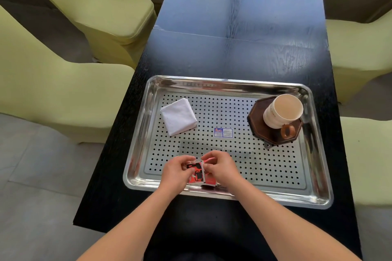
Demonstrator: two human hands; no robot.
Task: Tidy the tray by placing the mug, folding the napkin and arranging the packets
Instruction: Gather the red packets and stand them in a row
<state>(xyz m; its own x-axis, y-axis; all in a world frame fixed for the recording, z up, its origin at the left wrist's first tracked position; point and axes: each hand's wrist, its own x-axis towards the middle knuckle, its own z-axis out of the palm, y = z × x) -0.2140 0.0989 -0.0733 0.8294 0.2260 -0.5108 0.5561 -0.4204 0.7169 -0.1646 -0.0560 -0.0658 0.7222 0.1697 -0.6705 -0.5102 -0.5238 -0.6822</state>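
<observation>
A perforated steel tray [233, 85] lies on the black table [233, 27]. A folded white napkin [178, 119] rests at the tray's far left. At the far right a cream mug [282, 112] with a brown handle stands on a dark octagonal coaster [267, 135]. Over the tray's near left edge, my left hand [177, 170] and my right hand [220, 167] both grip red, black and white packets [197, 172], held together between the fingertips. A red packet edge shows just under my right hand.
A small blue-and-white sticker [223, 132] sits on the tray's middle. Yellow-green covered chairs [63, 91] line both long sides of the narrow table. Grey floor tiles show at the lower left.
</observation>
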